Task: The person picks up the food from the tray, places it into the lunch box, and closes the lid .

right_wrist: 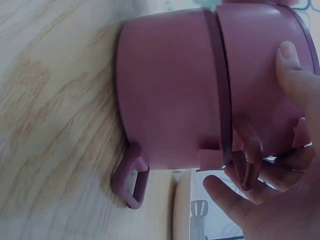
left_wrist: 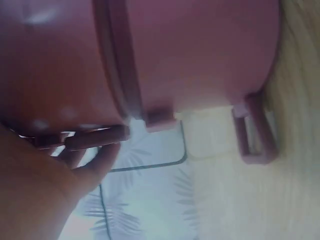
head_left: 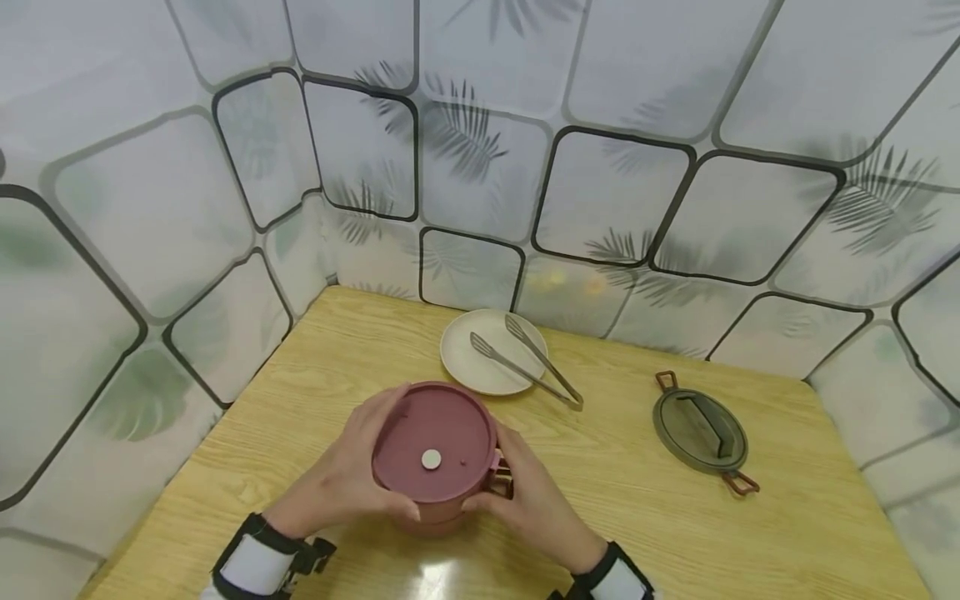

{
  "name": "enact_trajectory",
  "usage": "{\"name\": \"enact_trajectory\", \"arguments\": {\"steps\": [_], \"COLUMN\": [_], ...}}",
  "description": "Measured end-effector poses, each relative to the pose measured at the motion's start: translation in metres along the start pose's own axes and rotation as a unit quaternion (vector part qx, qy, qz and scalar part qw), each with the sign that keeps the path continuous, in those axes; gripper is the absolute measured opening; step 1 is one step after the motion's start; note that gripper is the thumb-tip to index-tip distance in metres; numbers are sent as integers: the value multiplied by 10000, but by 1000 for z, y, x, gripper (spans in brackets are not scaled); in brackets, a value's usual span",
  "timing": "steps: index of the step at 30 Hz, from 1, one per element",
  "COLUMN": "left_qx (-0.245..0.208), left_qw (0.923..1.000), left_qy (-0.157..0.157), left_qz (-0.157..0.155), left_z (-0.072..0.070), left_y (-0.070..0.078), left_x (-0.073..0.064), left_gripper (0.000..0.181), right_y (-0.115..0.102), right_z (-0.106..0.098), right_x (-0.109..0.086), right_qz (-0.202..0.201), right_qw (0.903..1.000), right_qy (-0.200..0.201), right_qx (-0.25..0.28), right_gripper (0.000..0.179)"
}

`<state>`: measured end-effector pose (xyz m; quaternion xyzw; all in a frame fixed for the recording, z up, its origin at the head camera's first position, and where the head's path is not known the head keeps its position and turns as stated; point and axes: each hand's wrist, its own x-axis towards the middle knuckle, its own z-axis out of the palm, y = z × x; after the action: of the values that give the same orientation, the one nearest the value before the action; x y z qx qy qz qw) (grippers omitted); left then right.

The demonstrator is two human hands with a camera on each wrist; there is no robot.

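A mauve two-tier lunch box [head_left: 431, 425], round with a white button on its lid, stands on the table before me. My left hand [head_left: 341, 471] grips the left side of its upper tier [left_wrist: 50, 70], thumb toward the front. From the other side my right hand [head_left: 536, 496] holds the same tier, its thumb [right_wrist: 289, 55] lying along the wall and fingers behind a loop handle [right_wrist: 247, 150]. Below it, the lower tier [right_wrist: 167, 90] rests on the wood, with its own loop handle [right_wrist: 132, 177] sticking out near the base.
Behind the lunch box lies a white plate [head_left: 465, 358] with metal tongs [head_left: 551, 371] across it. To the right sits a small dark round lidded pan [head_left: 701, 429] with brown loop handles. Patterned wall covering [head_left: 480, 183] borders the wooden table [head_left: 600, 492].
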<state>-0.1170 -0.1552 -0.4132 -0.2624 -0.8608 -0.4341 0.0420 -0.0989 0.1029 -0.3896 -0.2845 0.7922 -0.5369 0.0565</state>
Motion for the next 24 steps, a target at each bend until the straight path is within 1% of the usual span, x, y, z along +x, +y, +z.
{"name": "enact_trajectory", "arguments": {"steps": [3, 4, 5, 7, 8, 9, 11, 12, 15, 16, 19, 21, 23, 24], "left_qx": [-460, -649, -943, -1547, -1845, -2097, -2491, -2551, -2591, -2590, -2538, -2552, -2388, -2359], "left_qw": [9989, 9978, 9953, 9871, 9814, 9757, 9658, 9644, 9646, 9649, 9664, 9660, 9702, 9710], "left_qy": [-64, -109, -180, -318, -381, -433, -480, -460, -310, -259, -127, -106, -132, -175], "left_qz": [0, -40, -90, -270, -380, -473, -544, -521, -391, -343, -394, -396, -378, -359], "left_z": [1, 1, 2, 3, 3, 4, 6, 7, 13, 15, 24, 28, 29, 27], "left_y": [-8, -11, -14, -20, -23, -25, -28, -29, -28, -27, -22, -18, -14, -10], "left_x": [-1, -2, -3, -6, -8, -9, -11, -11, -11, -11, -10, -9, -9, -10], "left_gripper": [136, 138, 138, 137, 136, 135, 133, 132, 131, 131, 128, 126, 121, 117], "right_y": [7, 10, 15, 25, 31, 37, 46, 49, 55, 56, 58, 60, 62, 64], "right_z": [2, 3, 3, 4, 5, 6, 7, 7, 5, 4, 0, -5, -9, -11], "right_x": [0, -1, -2, -3, -4, -5, -8, -9, -15, -17, -23, -27, -30, -32], "right_qz": [-3, -8, -33, -62, -83, -107, -176, -211, -293, -308, -344, -351, -293, -243], "right_qw": [10000, 10000, 10000, 9999, 9997, 9992, 9973, 9960, 9931, 9927, 9922, 9915, 9922, 9926], "right_qy": [33, 33, 44, 27, 24, 33, 87, 117, 222, 248, 315, 357, 366, 352], "right_qx": [-2, 20, -3, -116, -234, -374, -710, -862, -1115, -1136, -1156, -1197, -1154, -1133], "right_gripper": [90, 89, 88, 85, 84, 81, 77, 75, 70, 69, 68, 65, 62, 60]}}
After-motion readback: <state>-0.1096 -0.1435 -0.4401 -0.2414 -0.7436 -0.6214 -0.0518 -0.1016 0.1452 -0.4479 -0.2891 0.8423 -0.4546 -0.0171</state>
